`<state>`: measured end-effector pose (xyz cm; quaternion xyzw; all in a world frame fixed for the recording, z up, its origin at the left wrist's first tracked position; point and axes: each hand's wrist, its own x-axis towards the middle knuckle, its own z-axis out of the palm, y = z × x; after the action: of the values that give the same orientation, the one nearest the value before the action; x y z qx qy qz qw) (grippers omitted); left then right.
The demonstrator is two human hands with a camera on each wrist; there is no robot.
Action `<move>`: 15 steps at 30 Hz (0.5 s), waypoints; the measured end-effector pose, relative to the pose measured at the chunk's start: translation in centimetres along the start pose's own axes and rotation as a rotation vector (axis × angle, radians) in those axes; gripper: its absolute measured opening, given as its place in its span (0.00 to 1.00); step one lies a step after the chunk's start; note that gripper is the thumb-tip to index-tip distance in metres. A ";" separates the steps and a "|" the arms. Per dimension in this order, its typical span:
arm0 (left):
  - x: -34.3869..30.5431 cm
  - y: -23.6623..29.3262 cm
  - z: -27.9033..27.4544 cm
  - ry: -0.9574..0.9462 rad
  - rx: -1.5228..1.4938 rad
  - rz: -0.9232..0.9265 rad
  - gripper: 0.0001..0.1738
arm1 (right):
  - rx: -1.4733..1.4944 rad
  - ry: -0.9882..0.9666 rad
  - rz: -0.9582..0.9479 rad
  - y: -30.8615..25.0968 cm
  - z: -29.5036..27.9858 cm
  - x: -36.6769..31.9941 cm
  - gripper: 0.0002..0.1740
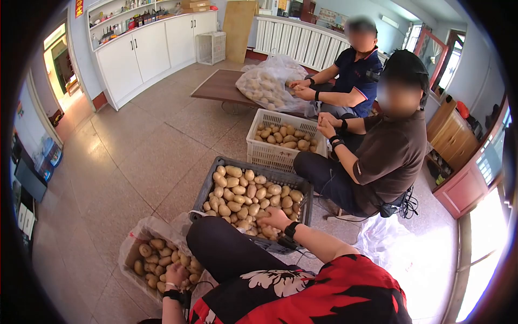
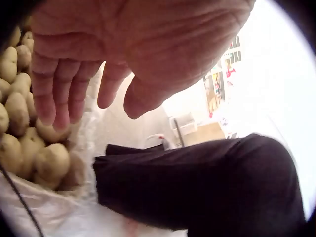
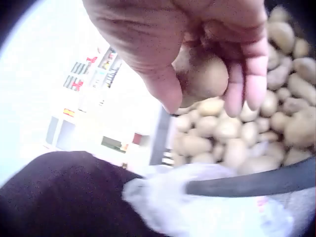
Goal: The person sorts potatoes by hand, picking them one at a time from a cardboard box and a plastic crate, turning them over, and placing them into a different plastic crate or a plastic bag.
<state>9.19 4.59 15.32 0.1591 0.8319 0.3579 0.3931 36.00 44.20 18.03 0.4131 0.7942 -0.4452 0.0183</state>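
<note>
My right hand point(image 1: 277, 218) grips a potato point(image 3: 210, 76) over the black crate point(image 1: 208, 181). In the right wrist view, thumb and fingers curl round the potato, and many more potatoes point(image 1: 237, 189) fill the crate below. At lower left, my left hand point(image 1: 175, 274) hangs above a plastic-lined container point(image 1: 129, 254) of potatoes point(image 1: 157, 244). The left wrist view shows its palm, with fingers point(image 2: 61, 94) hanging loosely and holding nothing. Their tips overlap the potatoes near the liner's edge in that view.
My dark-trousered knee point(image 1: 216, 237) lies between the two containers. Beyond the black crate stands a white crate point(image 1: 259, 154) of potatoes, with a bagged heap of potatoes point(image 1: 264, 89) on a low board. Two people sit at the right. Crumpled plastic point(image 1: 377, 237) lies on the floor.
</note>
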 end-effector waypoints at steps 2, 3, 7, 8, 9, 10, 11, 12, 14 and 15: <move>0.8 0.5 -0.8 0.050 -0.549 0.048 0.18 | 0.353 -0.010 -0.057 -5.6 -1.2 -1.3 0.26; 0.4 2.1 -1.1 0.048 -0.551 0.046 0.18 | 0.397 -0.006 -0.107 -9.4 -2.2 -2.5 0.24; -4.1 10.8 -3.1 -0.056 -0.960 0.210 0.23 | 0.431 -0.155 -0.498 -20.1 -3.0 -5.5 0.27; -5.1 12.1 -3.4 -0.126 -1.034 0.254 0.25 | 0.364 -0.182 -0.688 -21.9 -2.0 -6.0 0.27; -6.0 13.2 -3.6 -0.122 -1.040 0.257 0.25 | 0.293 -0.210 -0.876 -23.6 -1.1 -6.6 0.27; -6.9 14.1 -3.6 -0.222 -1.079 0.301 0.27 | 0.284 -0.341 -0.911 -25.5 -0.5 -7.9 0.26; -7.6 14.9 -3.7 -0.325 -1.115 0.345 0.29 | 0.275 -0.472 -0.942 -27.0 0.2 -8.8 0.25; -8.5 15.8 -3.6 -0.324 -1.114 0.346 0.29 | 0.275 -0.472 -0.943 -27.8 1.4 -8.9 0.25; -9.7 17.0 -3.7 -0.475 -1.178 0.320 0.29 | 0.265 -0.457 -1.133 -28.7 4.2 -9.2 0.20; -9.1 16.1 -3.9 -0.470 -1.177 0.321 0.29 | 0.268 -0.460 -1.136 -28.6 5.2 -8.8 0.20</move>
<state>11.78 8.92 33.53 0.1136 0.3548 0.7634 0.5276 20.80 27.34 38.15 -0.1811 0.8029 -0.5585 -0.1028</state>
